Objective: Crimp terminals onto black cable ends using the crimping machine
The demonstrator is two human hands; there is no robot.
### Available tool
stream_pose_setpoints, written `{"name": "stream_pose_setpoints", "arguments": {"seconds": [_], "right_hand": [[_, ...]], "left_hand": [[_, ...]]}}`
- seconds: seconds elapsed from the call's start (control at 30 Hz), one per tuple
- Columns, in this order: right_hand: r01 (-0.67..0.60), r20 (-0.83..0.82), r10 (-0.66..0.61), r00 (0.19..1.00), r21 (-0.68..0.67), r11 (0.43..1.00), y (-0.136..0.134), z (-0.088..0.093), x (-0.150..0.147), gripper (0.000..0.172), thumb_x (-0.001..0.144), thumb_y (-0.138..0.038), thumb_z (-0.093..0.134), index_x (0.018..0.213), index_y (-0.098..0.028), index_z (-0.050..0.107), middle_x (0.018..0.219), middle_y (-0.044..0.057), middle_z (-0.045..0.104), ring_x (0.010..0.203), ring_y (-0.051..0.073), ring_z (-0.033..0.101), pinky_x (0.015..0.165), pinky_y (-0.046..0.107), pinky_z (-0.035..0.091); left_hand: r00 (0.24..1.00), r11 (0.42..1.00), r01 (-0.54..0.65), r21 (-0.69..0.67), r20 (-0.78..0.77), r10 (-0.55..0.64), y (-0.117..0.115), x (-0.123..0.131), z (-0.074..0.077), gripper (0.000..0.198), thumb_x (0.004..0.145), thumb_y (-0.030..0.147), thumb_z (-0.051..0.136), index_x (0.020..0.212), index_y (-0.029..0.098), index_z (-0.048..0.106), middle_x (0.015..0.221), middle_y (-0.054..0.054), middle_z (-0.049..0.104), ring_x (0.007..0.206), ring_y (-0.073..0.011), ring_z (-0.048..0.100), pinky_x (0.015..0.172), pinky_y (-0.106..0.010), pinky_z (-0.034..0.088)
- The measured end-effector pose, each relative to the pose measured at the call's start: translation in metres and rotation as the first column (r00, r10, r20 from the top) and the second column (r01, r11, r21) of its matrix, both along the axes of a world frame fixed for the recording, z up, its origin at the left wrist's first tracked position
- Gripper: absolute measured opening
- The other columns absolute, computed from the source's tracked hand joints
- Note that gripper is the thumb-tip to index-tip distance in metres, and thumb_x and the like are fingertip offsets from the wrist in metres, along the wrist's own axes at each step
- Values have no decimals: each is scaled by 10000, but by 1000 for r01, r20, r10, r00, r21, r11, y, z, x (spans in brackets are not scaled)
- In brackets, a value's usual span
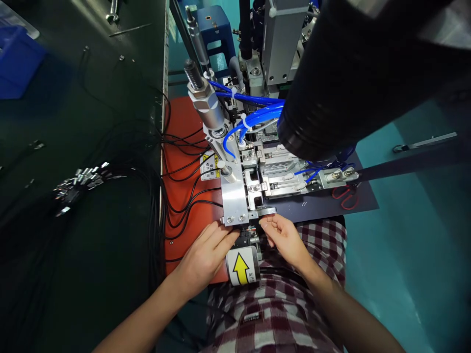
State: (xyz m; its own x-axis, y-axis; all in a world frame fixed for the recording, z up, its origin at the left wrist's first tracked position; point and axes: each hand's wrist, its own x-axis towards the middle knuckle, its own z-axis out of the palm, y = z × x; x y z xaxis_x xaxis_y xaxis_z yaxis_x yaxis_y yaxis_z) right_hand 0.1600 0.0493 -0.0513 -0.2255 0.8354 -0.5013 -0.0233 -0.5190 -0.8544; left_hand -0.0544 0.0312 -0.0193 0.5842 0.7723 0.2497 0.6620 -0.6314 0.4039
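Observation:
My left hand (206,254) is at the near end of a metal machine (234,201), its fingers bent together beside a black block (242,239). Whatever those fingertips hold is hidden. Across the small gap, my right hand (284,239) is closed in a pinch just below a flat metal bar (267,211); anything in the pinch is too small to make out. Between the two hands, thin red and white wire ends (252,229) lie over the block. Closer to me is a label with a yellow arrow (241,268).
Several black cables (187,211) cross the red base plate (184,117). A bundle of metal-tipped cables (83,184) lies on the dark table at left, with a blue bin (20,61) behind. Blue air hoses (257,115) and a large black tube (331,83) overhang the machine. Red-handled scissors (346,197) are at right.

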Motion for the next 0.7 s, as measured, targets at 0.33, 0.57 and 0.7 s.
{"name": "stream_pose_setpoints", "arguments": {"seconds": [0.33, 0.57, 0.7], "right_hand": [[-9, -25, 10, 1000, 46, 999, -4, -4, -15, 286, 849, -444, 594, 791, -166, 557, 652, -26, 552, 476, 85, 499, 491, 232, 401], [-71, 81, 60, 995, 137, 988, -5, 1, -15, 229, 906, -396, 515, 813, -187, 523, 558, -50, 510, 497, 114, 524, 513, 240, 403], [-76, 138, 56, 989, 150, 986, -7, 2, -15, 221, 916, -388, 503, 817, -192, 527, 541, -45, 525, 514, 125, 543, 536, 247, 406]], "left_hand": [[1000, 1000, 0, -9, -14, 0, 0, 1, 1, 302, 897, 58, 448, 1161, 111, 586, 1092, -142, 634, 1092, -235, 552, 934, -373, 500], [1000, 999, 21, 34, -6, -21, 2, 1, 0, 275, 906, 56, 442, 1140, 97, 582, 1060, -150, 639, 1089, -240, 551, 908, -381, 515], [1000, 999, 23, 25, 1, -23, 3, 1, -1, 267, 910, 60, 438, 1131, 107, 582, 1070, -150, 636, 1095, -242, 547, 908, -386, 517]]}}
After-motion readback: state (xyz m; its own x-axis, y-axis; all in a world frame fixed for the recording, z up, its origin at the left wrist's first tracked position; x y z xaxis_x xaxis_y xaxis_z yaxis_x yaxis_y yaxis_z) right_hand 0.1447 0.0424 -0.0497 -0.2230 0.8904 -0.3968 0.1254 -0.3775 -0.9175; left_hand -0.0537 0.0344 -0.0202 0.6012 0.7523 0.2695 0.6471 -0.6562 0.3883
